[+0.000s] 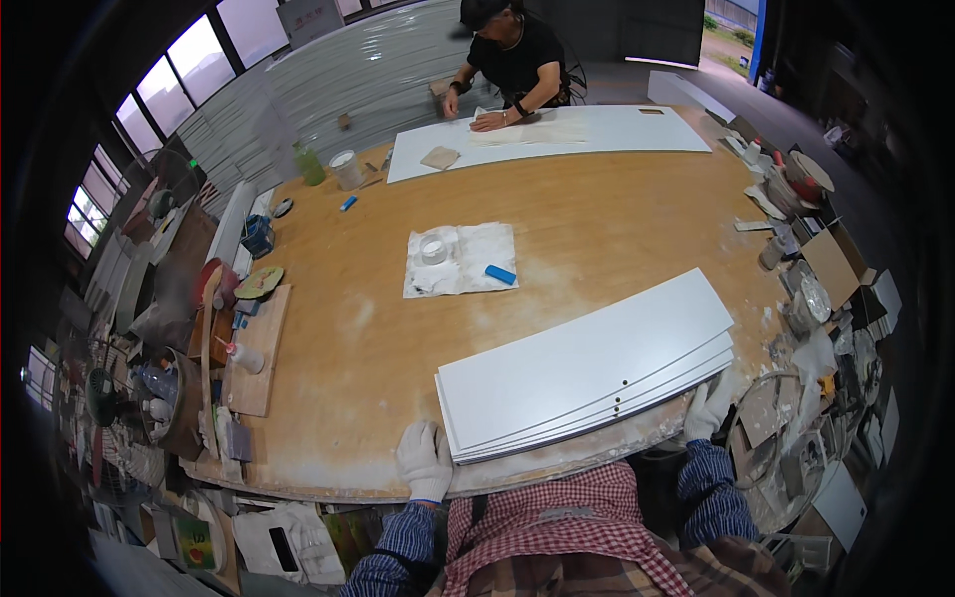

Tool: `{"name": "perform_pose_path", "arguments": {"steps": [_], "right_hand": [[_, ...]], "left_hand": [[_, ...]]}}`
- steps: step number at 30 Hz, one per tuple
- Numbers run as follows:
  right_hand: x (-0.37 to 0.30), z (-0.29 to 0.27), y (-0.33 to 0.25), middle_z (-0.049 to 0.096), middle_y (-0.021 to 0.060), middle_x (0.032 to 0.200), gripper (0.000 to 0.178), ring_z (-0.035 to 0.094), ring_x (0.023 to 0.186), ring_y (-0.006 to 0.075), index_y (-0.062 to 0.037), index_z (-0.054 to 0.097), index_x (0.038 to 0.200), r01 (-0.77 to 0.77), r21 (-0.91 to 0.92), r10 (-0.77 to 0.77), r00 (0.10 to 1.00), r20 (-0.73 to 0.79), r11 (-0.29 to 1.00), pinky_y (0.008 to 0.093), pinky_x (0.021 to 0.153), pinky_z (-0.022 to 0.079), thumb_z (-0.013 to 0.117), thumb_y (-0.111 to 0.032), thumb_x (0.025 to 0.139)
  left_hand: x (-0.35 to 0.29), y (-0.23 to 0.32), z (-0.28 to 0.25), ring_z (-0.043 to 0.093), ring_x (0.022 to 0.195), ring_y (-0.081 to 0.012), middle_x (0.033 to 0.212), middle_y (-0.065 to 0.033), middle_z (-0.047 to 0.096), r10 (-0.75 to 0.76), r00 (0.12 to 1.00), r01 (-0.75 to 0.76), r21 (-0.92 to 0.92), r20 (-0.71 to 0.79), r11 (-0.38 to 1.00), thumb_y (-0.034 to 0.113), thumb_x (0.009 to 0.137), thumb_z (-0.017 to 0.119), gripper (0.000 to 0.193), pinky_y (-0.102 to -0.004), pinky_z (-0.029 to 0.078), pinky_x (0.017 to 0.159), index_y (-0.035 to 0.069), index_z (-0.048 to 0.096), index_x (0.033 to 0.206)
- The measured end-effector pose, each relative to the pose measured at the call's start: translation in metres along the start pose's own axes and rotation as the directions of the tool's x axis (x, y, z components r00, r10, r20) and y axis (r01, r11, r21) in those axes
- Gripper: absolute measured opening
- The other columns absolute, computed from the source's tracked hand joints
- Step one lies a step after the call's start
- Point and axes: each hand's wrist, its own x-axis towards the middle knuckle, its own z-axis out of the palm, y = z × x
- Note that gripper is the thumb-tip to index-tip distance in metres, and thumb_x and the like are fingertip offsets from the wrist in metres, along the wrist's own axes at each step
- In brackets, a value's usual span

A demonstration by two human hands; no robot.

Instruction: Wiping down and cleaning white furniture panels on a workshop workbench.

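A stack of several long white panels [587, 363] lies slantwise on the near right of the wooden table, its lower edges slightly fanned out. Small dark holes show near the front edges. My left hand [425, 460], in a white knit glove, is closed against the near left corner of the stack. At the opposite end, my right hand [707, 410], gloved too, grips the near right corner; its fingertips are partly hidden by the panels. Beyond the stack, a white cloth [461, 274] carries a round white container [433, 250] and a blue block [500, 275].
Across the table, another person [517, 70] presses a cloth onto a large white panel [617, 135]. A squeeze bottle [245, 357] stands on a board at the left. Tins and scraps crowd the right edge, near a cardboard box [832, 264]. A phone [284, 548] lies below.
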Motion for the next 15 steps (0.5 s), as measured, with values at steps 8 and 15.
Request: {"name": "perform_pose_path", "arguments": {"steps": [8, 15], "right_hand": [[0.000, -0.002, -0.003, 0.047, 0.0282, 0.146, 0.061, 0.044, 0.136, 0.0457, 0.0020, 0.039, 0.150, -0.068, 0.001, 0.068, 0.998, 0.019, 0.998, 0.0481, 0.115, 0.034, 0.057, -0.014, 0.093], [0.001, -0.002, -0.007, 0.050, 0.0320, 0.141, 0.065, 0.050, 0.126, 0.0495, 0.0023, 0.038, 0.151, 0.015, 0.005, -0.015, 1.000, -0.027, 1.000, 0.0508, 0.108, 0.040, 0.055, -0.013, 0.090]], "left_hand": [[-0.007, -0.012, 0.016, 0.053, 0.124, -0.0335, 0.125, -0.0111, 0.061, 0.067, 0.991, -0.058, 0.078, -0.113, 0.995, 0.026, 0.090, 0.063, 0.033, -0.0478, 0.040, 0.100, 0.009, 0.062, 0.118], [-0.006, -0.014, 0.017, 0.054, 0.122, -0.0342, 0.125, -0.0118, 0.061, 0.063, 0.993, -0.056, 0.062, -0.100, 0.996, 0.025, 0.089, 0.063, 0.033, -0.0486, 0.041, 0.099, 0.008, 0.062, 0.117]]}}
